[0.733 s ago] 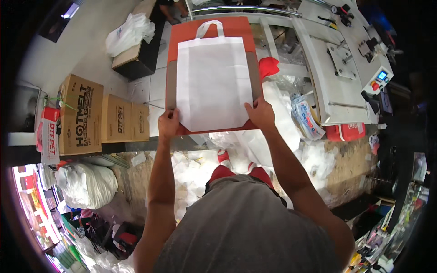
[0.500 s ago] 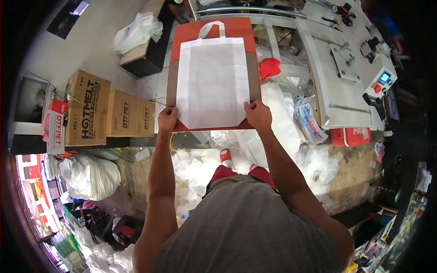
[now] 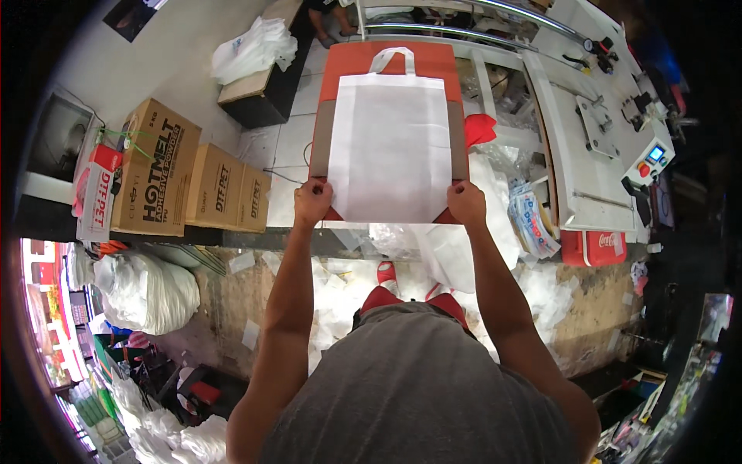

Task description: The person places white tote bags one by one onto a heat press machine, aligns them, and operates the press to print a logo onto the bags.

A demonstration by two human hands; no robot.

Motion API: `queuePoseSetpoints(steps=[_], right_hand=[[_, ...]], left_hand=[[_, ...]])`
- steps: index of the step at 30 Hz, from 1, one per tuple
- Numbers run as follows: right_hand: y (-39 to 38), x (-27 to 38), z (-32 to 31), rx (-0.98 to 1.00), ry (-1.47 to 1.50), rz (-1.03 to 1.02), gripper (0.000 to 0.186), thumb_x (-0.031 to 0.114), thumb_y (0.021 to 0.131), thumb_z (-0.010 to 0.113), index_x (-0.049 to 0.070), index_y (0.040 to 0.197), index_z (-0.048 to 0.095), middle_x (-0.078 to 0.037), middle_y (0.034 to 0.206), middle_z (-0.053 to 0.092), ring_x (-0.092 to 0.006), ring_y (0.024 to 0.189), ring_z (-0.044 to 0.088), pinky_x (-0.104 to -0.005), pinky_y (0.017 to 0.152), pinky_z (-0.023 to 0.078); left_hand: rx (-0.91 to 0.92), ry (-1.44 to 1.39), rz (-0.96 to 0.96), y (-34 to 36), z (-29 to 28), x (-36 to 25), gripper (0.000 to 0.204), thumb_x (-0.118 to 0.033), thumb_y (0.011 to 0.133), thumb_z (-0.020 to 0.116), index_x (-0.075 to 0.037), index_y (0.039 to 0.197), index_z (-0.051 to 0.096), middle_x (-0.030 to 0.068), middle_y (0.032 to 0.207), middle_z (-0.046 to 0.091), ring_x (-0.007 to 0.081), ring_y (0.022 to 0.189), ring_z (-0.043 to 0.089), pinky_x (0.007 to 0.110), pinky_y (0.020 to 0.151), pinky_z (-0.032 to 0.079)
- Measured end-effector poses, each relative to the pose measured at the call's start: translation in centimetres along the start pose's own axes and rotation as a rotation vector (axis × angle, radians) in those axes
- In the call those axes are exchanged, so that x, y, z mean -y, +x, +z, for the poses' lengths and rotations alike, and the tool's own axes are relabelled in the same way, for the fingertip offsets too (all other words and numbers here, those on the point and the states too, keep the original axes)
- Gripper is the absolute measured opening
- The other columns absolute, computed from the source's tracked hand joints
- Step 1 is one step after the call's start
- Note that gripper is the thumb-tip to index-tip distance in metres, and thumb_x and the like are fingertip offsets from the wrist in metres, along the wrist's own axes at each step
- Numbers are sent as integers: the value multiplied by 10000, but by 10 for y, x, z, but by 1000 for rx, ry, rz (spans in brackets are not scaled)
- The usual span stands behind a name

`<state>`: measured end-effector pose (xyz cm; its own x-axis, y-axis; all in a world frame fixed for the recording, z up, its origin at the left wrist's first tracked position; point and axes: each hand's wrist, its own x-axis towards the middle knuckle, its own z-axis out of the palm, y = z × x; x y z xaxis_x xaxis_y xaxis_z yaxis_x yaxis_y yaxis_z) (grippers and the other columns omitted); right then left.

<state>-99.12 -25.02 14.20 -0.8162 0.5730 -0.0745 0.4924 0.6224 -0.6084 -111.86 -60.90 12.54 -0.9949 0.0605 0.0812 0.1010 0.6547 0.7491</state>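
A white tote bag (image 3: pixel 390 147) lies flat on a red board (image 3: pixel 352 62) with grey-brown side strips, its looped handles pointing away from me. My left hand (image 3: pixel 313 201) pinches the bag's lower left edge beside the board's near corner. At the lower right edge, my right hand (image 3: pixel 468 203) pinches the bag the same way. The bag's bottom edge lies along the board's near edge, and faint creases run down its front. Fingertips of both hands are partly hidden by the knuckles.
To the right stands a white machine frame (image 3: pixel 576 182) with metal rails and a control box (image 3: pixel 651 162) with a red button. Cardboard boxes (image 3: pixel 154 170) stand at left. White bags (image 3: pixel 255 50) sit on a bench, and a red cooler (image 3: pixel 591 247) is at right. Someone's feet (image 3: pixel 332 35) show behind.
The bag's bottom edge has come slightly nearer, level with the board's near edge. Both hands keep their pinch at its lower edges. The whole view has shifted a little.
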Motion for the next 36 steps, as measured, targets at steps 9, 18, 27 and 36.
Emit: queuePoseSetpoints(steps=[9, 18, 27, 36], right_hand=[[-3, 4, 0, 26, 0, 27, 289, 339, 868, 660, 58, 918, 707, -166, 908, 742, -377, 890, 711, -470, 829, 556], [-4, 8, -3, 13, 27, 31, 276, 330, 852, 675, 60, 887, 720, -202, 879, 735, -398, 858, 713, -478, 811, 568], [-46, -139, -34, -297, 224, 175, 168, 166, 898, 622, 5, 897, 669, -228, 797, 702, -421, 761, 696, -462, 691, 552], [-49, -504, -53, -270, -351, 542, 275, 260, 904, 564, 10, 839, 660, -266, 925, 699, -441, 899, 685, -511, 789, 548]], left_hand=[[-57, 30, 151, 1, 3, 8, 241, -214, 849, 692, 20, 798, 665, 142, 688, 690, 244, 625, 676, 383, 645, 545], [-49, -35, 109, -1, 6, 10, 208, -213, 840, 707, -16, 793, 657, 146, 692, 688, 298, 642, 685, 399, 686, 545], [-265, -512, -356, -43, -19, 123, 374, -311, 1029, 545, -10, 1250, 571, 74, 1028, 641, 187, 877, 594, 341, 768, 515], [1218, 589, -591, -294, -25, 170, 253, -312, 898, 681, -73, 826, 724, 159, 862, 707, 282, 871, 696, 382, 808, 533]])
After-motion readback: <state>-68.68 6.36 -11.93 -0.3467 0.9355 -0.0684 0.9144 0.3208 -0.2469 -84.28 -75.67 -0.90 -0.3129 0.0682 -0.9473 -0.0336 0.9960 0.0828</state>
